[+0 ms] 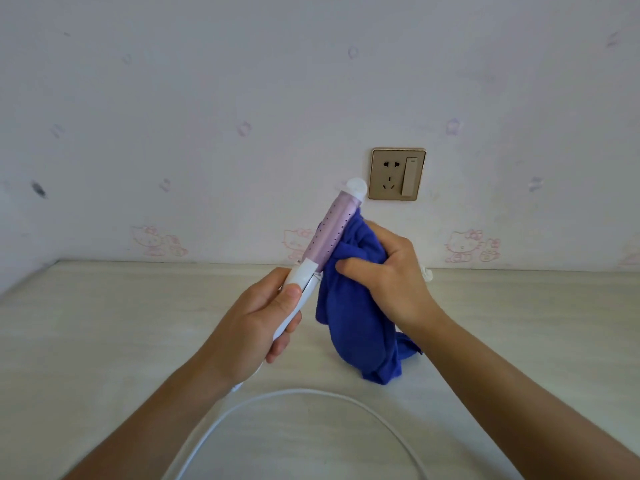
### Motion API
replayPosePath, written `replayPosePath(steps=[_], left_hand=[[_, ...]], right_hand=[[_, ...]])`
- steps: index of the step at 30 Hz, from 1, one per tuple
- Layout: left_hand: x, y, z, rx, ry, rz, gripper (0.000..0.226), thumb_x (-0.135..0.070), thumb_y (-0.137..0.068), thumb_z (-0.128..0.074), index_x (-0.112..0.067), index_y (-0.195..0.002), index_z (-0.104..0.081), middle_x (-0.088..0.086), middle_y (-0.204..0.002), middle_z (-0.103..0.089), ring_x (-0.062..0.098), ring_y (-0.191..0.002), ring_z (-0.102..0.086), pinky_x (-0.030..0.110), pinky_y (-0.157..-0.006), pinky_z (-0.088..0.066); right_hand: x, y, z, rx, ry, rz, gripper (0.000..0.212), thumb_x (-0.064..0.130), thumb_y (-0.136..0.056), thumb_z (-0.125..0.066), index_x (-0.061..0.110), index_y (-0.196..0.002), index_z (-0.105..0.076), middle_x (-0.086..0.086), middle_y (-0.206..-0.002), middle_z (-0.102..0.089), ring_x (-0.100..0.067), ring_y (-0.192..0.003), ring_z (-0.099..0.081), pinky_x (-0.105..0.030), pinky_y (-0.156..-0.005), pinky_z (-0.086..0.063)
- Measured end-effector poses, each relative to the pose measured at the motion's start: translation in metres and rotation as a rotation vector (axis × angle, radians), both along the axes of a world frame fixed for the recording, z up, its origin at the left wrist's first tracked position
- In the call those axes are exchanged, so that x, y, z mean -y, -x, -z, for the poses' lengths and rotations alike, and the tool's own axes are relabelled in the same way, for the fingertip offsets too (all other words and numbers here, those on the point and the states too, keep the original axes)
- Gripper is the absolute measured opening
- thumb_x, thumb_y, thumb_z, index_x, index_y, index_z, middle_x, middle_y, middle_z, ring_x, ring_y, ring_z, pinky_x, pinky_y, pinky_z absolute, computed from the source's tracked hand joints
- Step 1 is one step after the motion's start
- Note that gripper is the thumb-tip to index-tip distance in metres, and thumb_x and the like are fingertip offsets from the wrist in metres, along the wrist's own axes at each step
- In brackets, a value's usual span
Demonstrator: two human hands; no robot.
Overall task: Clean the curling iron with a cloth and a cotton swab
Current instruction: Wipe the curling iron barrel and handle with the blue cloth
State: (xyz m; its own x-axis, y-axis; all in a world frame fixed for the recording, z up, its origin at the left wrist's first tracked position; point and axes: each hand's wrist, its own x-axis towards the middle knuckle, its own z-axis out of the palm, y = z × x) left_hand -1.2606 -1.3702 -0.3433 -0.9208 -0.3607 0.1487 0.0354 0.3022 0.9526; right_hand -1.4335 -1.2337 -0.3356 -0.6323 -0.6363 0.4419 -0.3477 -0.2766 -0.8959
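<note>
Cord [298,391] nearest; left hand [256,320] grips iron [332,230], right hand [391,282] clutches cloth [356,327].

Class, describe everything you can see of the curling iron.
The curling iron has a white handle, a lilac barrel dotted with small dark holes, and a round white cap. It is held above the table, tilted, tip up and to the right. The left hand grips its handle; the right hand holds a blue cloth against the barrel's right side. Its white cord loops across the table.
</note>
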Motion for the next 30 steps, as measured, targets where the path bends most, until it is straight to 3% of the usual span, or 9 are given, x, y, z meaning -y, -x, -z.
replayPosePath(steps=[2, 5, 9, 14, 19, 23, 27, 30], left_hand=[[0.0, -0.002, 0.001, 0.006, 0.012, 0.022, 0.031, -0.046, -0.1, -0.045, -0.023, -0.108, -0.064, 0.002, -0.072, -0.052, 0.017, -0.049, -0.04, 0.029, -0.046, -0.037], [-0.002, -0.004, 0.003, 0.014, 0.005, 0.048, 0.031, -0.045, -0.1, -0.046, -0.021, -0.107, -0.064, 0.001, -0.072, -0.052, 0.018, -0.049, -0.04, 0.028, -0.046, -0.036], [0.0, -0.004, 0.002, 0.008, 0.02, 0.059, 0.032, -0.045, -0.1, -0.046, -0.019, -0.109, -0.063, 0.0, -0.072, -0.052, 0.018, -0.049, -0.04, 0.027, -0.046, -0.036], [0.003, -0.003, 0.004, -0.026, 0.009, 0.049, 0.041, -0.056, -0.097, -0.048, -0.023, -0.116, -0.064, 0.002, -0.072, -0.052, 0.017, -0.048, -0.041, 0.028, -0.045, -0.036], [0.014, -0.005, -0.002, -0.032, 0.035, 0.014, 0.044, -0.057, -0.095, -0.048, -0.02, -0.111, -0.063, 0.003, -0.071, -0.054, 0.017, -0.047, -0.041, 0.029, -0.044, -0.036], [0.016, -0.004, -0.004, -0.021, 0.052, -0.002, 0.032, -0.048, -0.099, -0.046, -0.022, -0.104, -0.063, 0.002, -0.071, -0.054, 0.018, -0.047, -0.041, 0.028, -0.044, -0.036], [0.008, -0.001, -0.005, -0.012, 0.033, 0.005, 0.029, -0.046, -0.1, -0.045, -0.026, -0.105, -0.065, 0.001, -0.071, -0.054, 0.017, -0.049, -0.041, 0.027, -0.045, -0.037], [0.007, -0.004, -0.003, 0.011, 0.041, 0.023, 0.031, -0.046, -0.099, -0.046, -0.023, -0.106, -0.065, 0.0, -0.071, -0.054, 0.018, -0.049, -0.041, 0.029, -0.046, -0.037]], right_hand=[[-0.004, 0.01, -0.006, 0.068, 0.035, 0.067, 0.019, 0.005, -0.083, -0.07, 0.014, -0.099, -0.073, -0.014, -0.094, -0.074, -0.027, -0.082, -0.073, -0.034, -0.072, -0.063], [-0.011, 0.026, -0.012, 0.115, 0.042, 0.124, 0.022, 0.011, -0.078, -0.072, 0.019, -0.098, -0.074, -0.01, -0.093, -0.075, -0.019, -0.082, -0.072, -0.036, -0.076, -0.062], [-0.014, 0.029, -0.014, 0.101, 0.022, 0.116, 0.024, 0.014, -0.076, -0.073, 0.02, -0.1, -0.073, -0.008, -0.093, -0.075, -0.02, -0.084, -0.072, -0.037, -0.078, -0.062], [-0.007, 0.009, -0.012, 0.092, 0.049, 0.004, 0.022, 0.004, -0.081, -0.072, 0.009, -0.102, -0.072, -0.017, -0.095, -0.073, -0.023, -0.082, -0.073, -0.031, -0.073, -0.063], [0.004, -0.018, 0.005, 0.023, 0.026, -0.084, 0.018, -0.004, -0.086, -0.068, 0.004, -0.102, -0.069, -0.026, -0.094, -0.067, -0.045, -0.087, -0.065, -0.051, -0.077, -0.06], [0.005, -0.021, 0.006, 0.054, 0.026, -0.081, 0.019, -0.005, -0.088, -0.068, 0.008, -0.102, -0.07, -0.021, -0.094, -0.069, -0.034, -0.085, -0.069, -0.041, -0.077, -0.062], [0.002, -0.013, 0.0, 0.068, 0.03, -0.039, 0.018, 0.002, -0.087, -0.071, 0.011, -0.103, -0.072, -0.018, -0.097, -0.072, -0.037, -0.09, -0.071, -0.04, -0.078, -0.063], [-0.004, 0.001, -0.01, 0.123, 0.069, 0.081, 0.02, 0.006, -0.083, -0.072, 0.017, -0.1, -0.074, -0.011, -0.094, -0.076, -0.022, -0.085, -0.075, -0.036, -0.075, -0.064]])
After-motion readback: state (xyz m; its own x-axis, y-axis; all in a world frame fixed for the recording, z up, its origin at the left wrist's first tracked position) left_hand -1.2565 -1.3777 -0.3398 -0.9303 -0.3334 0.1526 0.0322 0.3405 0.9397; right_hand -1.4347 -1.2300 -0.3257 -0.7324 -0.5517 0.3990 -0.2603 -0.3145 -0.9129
